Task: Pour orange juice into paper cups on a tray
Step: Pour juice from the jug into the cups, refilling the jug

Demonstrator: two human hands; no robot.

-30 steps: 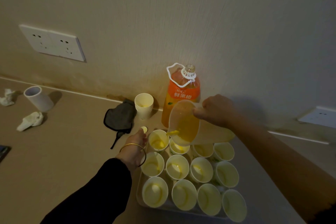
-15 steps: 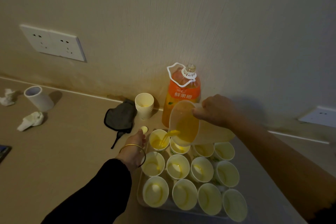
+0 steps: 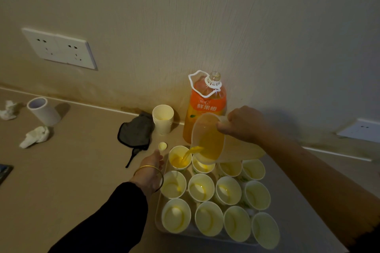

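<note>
The left hand (image 3: 153,163) lies at the far left corner of the tray (image 3: 157,222), its fingers (image 3: 158,155) against the back-left paper cup (image 3: 178,157); whether they curl round it cannot be told. Orange juice (image 3: 188,153) streams into that cup from the tilted plastic jug (image 3: 207,139), which the right hand (image 3: 244,124) grips by the handle, fingers closed round it. The cup is likely light, thin-walled and easily tipped or crushed, so steady it gently, low on its side. The loaded jug handles best by its handle.
</note>
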